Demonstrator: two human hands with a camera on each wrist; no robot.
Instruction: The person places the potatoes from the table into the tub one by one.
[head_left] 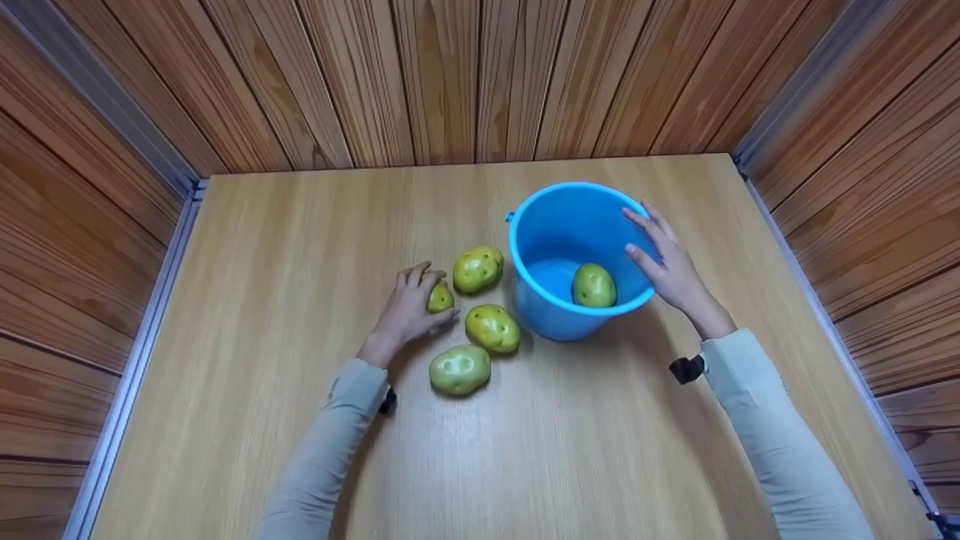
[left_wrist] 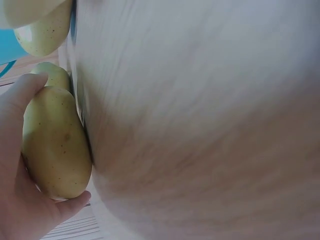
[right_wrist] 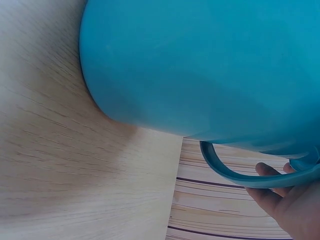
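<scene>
My left hand [head_left: 407,309] curls round a yellow-green potato [head_left: 439,298] on the table. In the left wrist view, thumb and fingers lie on either side of that potato [left_wrist: 57,142], which rests against the tabletop. Three more potatoes lie close by: one behind [head_left: 478,269], one to the right [head_left: 493,328] and one nearer [head_left: 460,370]. A blue bucket [head_left: 559,322] stands upright with one potato [head_left: 594,286] inside. At its right rim is my right hand [head_left: 673,271], fingers extended and spread over the edge. The right wrist view shows its fingers behind the bucket's handle [right_wrist: 250,179].
The wooden table [head_left: 262,300] is enclosed by wood-panelled walls [head_left: 442,82] at the back and both sides. Metal rails [head_left: 142,360] run along its side edges. Dark wrist devices [head_left: 686,369] show at the cuffs.
</scene>
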